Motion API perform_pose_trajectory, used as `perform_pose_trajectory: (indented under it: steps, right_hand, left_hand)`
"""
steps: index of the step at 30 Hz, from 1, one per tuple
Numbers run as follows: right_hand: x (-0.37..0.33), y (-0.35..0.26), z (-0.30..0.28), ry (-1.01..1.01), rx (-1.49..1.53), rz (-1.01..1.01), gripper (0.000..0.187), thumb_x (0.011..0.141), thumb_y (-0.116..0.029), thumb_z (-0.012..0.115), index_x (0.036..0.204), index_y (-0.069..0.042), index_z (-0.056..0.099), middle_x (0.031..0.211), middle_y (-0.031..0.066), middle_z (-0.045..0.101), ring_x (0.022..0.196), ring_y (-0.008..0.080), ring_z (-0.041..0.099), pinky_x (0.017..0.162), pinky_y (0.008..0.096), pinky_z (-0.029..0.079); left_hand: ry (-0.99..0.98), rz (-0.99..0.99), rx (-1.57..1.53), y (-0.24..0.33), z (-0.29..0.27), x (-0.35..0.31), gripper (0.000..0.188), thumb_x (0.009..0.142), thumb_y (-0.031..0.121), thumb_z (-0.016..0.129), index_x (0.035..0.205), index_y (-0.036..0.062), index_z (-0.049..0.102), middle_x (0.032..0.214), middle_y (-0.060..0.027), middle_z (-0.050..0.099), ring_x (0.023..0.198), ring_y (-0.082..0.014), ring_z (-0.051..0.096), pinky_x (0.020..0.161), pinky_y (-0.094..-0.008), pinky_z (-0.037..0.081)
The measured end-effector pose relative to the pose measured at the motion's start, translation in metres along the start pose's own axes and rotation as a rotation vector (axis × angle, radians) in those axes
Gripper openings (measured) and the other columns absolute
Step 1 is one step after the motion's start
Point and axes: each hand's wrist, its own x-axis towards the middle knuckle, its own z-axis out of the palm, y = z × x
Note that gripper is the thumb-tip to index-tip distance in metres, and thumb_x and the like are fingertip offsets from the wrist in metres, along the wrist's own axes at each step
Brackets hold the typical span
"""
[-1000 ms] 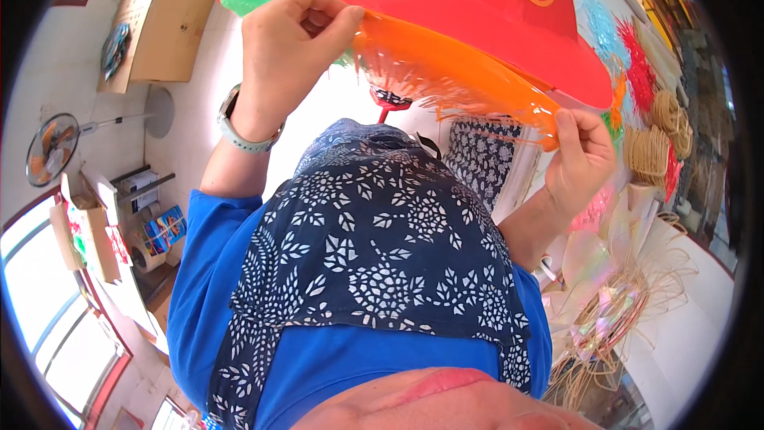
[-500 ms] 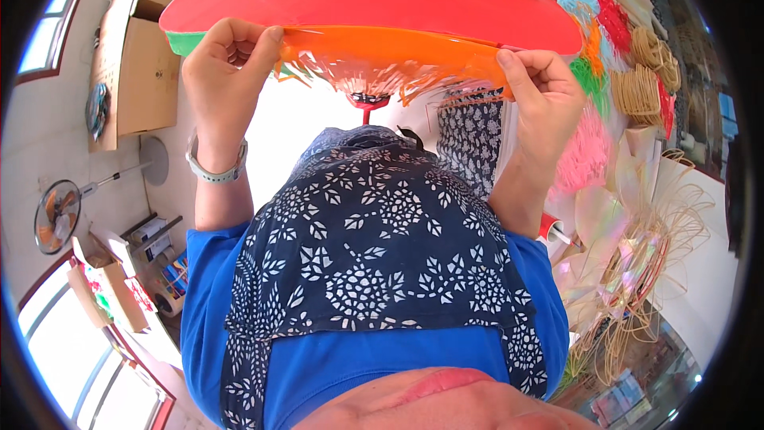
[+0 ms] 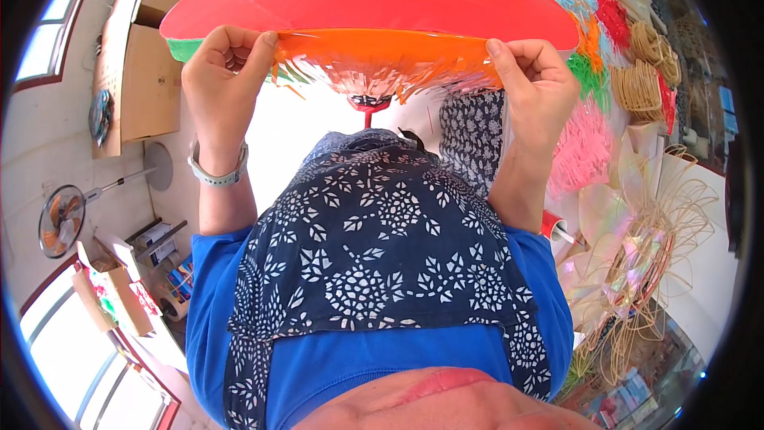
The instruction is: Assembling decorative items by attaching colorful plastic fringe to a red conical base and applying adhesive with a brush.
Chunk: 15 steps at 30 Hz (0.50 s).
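Note:
A large red shape (image 3: 374, 4) with a flaring brim and yellow line decoration fills the top of the view. Along the lower edge of its brim runs an orange fringe strip (image 3: 382, 46), its cut ends hanging loose below. My left hand (image 3: 223, 84) pinches the strip's left end between thumb and forefinger at the brim. The right end is pinched the same way by my right hand (image 3: 537, 84). Between the two hands the strip lies stretched along the brim. A bit of green (image 3: 185, 48) shows under the brim beside my left hand.
Colourful fringe bundles, such as a pink one (image 3: 583, 151), lie at the right near coiled tan strands (image 3: 638, 89). Below them stands an iridescent petalled piece (image 3: 629, 263) with wiry loops. At left are cardboard boxes (image 3: 151, 80) and a fan (image 3: 62, 221).
My right hand has moved slightly left and up along the brim, and its end of the orange fringe sits closer to the edge. My left hand has dropped a little, still pinching.

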Motion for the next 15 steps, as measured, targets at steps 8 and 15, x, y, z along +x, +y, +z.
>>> perform_pose_trajectory:
  steps: [8,15]
  right_hand:
    - [0.004,0.004,-0.006,0.021,-0.058,-0.035,0.022,0.071,-0.006,0.077,0.075,-0.004,0.056,0.064,-0.0042,0.056,0.055,0.0007,0.046,0.049,0.0164,0.037]
    - [-0.014,0.000,0.007,0.002,-0.455,-0.853,0.014,0.069,0.000,0.073,0.080,-0.002,0.064,0.080,0.0084,0.062,0.071,0.0190,0.058,0.063,0.0274,0.048]
  left_hand:
    - [0.007,0.007,0.026,0.000,0.000,-0.001,0.015,0.081,0.009,0.067,0.075,-0.0024,0.060,0.066,-0.0017,0.062,0.060,-0.0030,0.054,0.055,-0.0160,0.043]
    - [0.015,0.019,0.050,-0.001,-0.001,0.000,0.016,0.080,0.011,0.068,0.075,-0.0020,0.061,0.064,-0.0023,0.062,0.059,-0.0043,0.056,0.054,-0.0173,0.045]
